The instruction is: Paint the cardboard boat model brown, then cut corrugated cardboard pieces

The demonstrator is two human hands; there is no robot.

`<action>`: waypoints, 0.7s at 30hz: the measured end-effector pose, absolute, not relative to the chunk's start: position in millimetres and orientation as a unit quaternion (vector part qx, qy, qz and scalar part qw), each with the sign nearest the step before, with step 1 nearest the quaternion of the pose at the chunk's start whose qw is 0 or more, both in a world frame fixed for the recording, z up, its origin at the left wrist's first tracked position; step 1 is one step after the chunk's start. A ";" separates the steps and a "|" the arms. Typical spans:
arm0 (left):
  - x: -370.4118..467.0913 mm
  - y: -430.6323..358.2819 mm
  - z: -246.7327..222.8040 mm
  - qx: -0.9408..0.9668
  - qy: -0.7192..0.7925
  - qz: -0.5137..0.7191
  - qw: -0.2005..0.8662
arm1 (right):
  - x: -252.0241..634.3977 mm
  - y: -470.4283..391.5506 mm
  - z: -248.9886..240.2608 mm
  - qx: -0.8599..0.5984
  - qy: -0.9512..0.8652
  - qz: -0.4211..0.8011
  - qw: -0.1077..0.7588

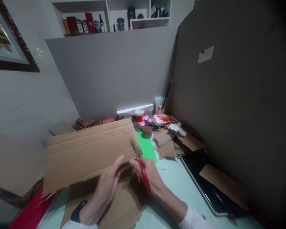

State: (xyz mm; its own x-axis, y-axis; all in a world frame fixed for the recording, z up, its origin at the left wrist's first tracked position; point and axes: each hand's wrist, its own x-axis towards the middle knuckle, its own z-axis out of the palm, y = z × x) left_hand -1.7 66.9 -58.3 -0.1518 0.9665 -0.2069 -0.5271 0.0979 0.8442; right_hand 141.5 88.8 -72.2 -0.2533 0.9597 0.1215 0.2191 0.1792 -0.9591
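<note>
A large piece of corrugated cardboard is held up at a tilt in front of me. My left hand grips its near edge, thumb on top and fingers hidden underneath; a dark band is on that wrist. In my right hand are red-handled scissors. The blades point away from me and lie apart near the sheet's ragged right edge, where a narrow strip shows beside them. Beneath both hands, a second cardboard piece rests on the pale green table.
Green paper, a small brown tub and a red-white cup stand behind. Cardboard scraps lie to the right, near a black tablet-like panel. Grey partitions enclose the back and right. A red folder lies left.
</note>
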 end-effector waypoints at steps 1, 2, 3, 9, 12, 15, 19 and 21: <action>-1.3 66.2 -58.6 0.253 0.436 0.618 0.603 | 141.4 89.0 -72.7 -0.458 -0.650 0.445 0.411; -1.0 65.8 -59.0 0.257 0.436 0.612 0.608 | 141.0 89.3 -73.5 -0.462 -0.650 0.438 0.414; -0.7 65.7 -59.5 0.264 0.433 0.606 0.612 | 140.5 89.8 -74.5 -0.468 -0.649 0.430 0.417; -0.9 67.5 -64.8 0.276 0.432 0.601 0.614 | 134.4 93.2 -82.3 -0.479 -0.648 0.405 0.433; -2.3 70.2 -67.4 0.276 0.438 0.603 0.607 | 129.8 96.2 -85.8 -0.484 -0.640 0.405 0.438; -4.2 74.3 -68.5 0.281 0.433 0.611 0.600 | 126.4 100.0 -87.4 -0.483 -0.634 0.412 0.441; -3.6 75.2 -66.5 0.302 0.421 0.605 0.605 | 127.7 103.9 -87.3 -0.461 -0.641 0.443 0.425; -2.1 69.3 -64.0 0.320 0.409 0.595 0.613 | 130.6 105.3 -86.9 -0.450 -0.650 0.450 0.415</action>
